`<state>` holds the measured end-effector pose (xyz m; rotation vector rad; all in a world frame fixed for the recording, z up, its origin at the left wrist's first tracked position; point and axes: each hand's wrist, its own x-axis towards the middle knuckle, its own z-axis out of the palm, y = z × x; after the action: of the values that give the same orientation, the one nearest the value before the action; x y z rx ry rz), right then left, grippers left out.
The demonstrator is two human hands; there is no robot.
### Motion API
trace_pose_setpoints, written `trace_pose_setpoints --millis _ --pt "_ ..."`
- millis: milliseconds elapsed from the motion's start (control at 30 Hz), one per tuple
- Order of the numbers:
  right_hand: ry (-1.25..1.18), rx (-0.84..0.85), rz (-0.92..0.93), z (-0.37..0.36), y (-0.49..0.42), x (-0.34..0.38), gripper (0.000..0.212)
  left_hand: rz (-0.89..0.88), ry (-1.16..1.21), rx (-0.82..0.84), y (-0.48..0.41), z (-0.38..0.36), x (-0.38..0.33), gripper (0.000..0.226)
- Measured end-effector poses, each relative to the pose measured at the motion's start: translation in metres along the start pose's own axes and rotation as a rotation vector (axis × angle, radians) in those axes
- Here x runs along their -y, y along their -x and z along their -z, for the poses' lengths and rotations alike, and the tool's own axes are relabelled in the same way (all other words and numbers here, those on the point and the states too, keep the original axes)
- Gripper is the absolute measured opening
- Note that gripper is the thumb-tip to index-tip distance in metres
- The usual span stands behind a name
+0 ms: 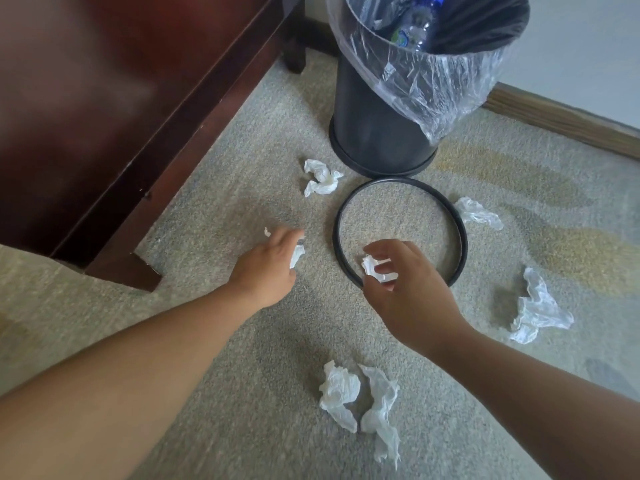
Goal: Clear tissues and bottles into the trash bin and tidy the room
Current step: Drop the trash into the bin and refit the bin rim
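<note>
A black trash bin [377, 133] with a clear liner stands at the top centre, with a plastic bottle [415, 26] inside. Crumpled white tissues lie on the carpet: one by the bin's base [320, 177], one to the right of the ring [479, 213], one at far right [536, 308], a pair near me [360, 400]. My left hand [268, 268] reaches over the carpet and holds a small tissue [297, 254]. My right hand [408, 292] pinches a crumpled tissue [372, 268] over the ring's near edge.
A black plastic ring [460, 233] lies flat on the carpet in front of the bin. Dark wooden furniture [114, 116] with a leg [124, 271] fills the left. A wooden baseboard [561, 119] and wall run along the right.
</note>
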<state>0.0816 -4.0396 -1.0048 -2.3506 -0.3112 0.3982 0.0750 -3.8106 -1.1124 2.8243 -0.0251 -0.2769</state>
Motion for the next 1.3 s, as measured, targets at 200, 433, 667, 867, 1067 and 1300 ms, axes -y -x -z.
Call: trace_pose_setpoints --millis 200,433,667,867,1067,1300 --pt "0.007 0.001 -0.015 0.002 0.005 -0.006 0.035 0.050 -0.031 0.113 0.001 -0.004 0.001 0.029" --pt "0.021 -0.006 -0.028 0.001 0.018 -0.014 0.035 0.084 0.117 0.052 0.005 0.011 -0.009 0.019" --pt "0.043 0.051 -0.040 -0.009 0.047 -0.027 0.036 -0.070 0.206 0.019 0.018 0.029 -0.032 0.009" --pt "0.072 0.114 -0.091 -0.023 0.075 -0.047 0.038 -0.181 0.281 -0.072 0.034 0.041 -0.052 0.023" --pt "0.175 0.246 -0.102 -0.040 0.098 -0.074 0.050 -0.183 0.316 -0.102 0.044 0.045 -0.058 0.029" --pt "0.313 0.405 -0.075 -0.052 0.116 -0.096 0.072 -0.200 0.325 -0.114 0.044 0.041 -0.057 0.029"
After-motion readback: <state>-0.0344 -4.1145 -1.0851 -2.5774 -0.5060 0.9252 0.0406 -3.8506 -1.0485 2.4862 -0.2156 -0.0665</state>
